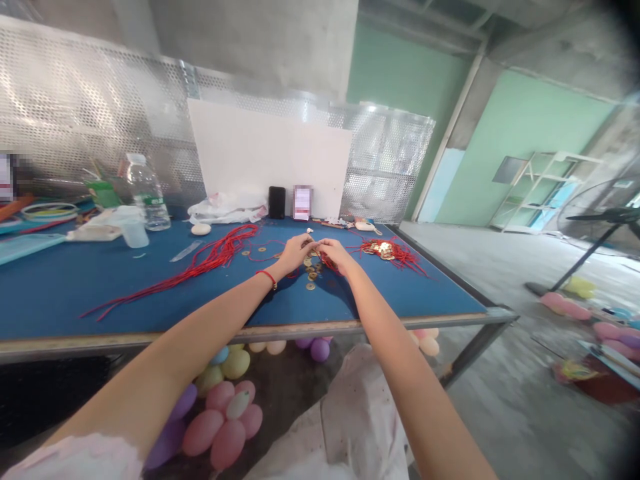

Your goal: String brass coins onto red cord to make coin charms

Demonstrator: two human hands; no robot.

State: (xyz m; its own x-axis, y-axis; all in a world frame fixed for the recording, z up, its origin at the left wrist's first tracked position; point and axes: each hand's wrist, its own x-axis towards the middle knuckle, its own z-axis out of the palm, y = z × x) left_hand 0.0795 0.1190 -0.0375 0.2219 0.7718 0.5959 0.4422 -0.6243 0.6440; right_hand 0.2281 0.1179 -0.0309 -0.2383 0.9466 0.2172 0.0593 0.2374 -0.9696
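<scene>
- Left hand (294,255) of a person seated at a blue worktop (280,303) is curled inward, its fingertips drawn up against those of the other hand; from where I stand I cannot tell what, if anything, is pinched between them
- Right hand (334,255) meets it from the other side, fingers bent and thumb tucked from sight, its grip likewise too small to make out; some red cord (327,262) shows just beneath it
- Gold-coloured coins (311,275) lie in a loose heap on the worktop below the two hands, with one coin (311,287) apart from the rest on the side nearer the person
- More coins (263,249) are scattered to the left of the hands, near a thin strand of red cord
- Long red cords (215,257) stretch in a bundle across the left part of the worktop, their ends fanned toward the near edge
- Gold coins with red cords (385,249) are gathered in a bunch to the right, apart from the hands
- Red bracelet (270,277) circles the left wrist
- Lit phone (303,203) stands upright beside a black object (277,202), both before a white board (270,150)
- Clear bottle (147,193) and a plastic cup (134,233) stand at the far left
- Pink balloons (225,427) cluster below the worktop, beside the person's legs
</scene>
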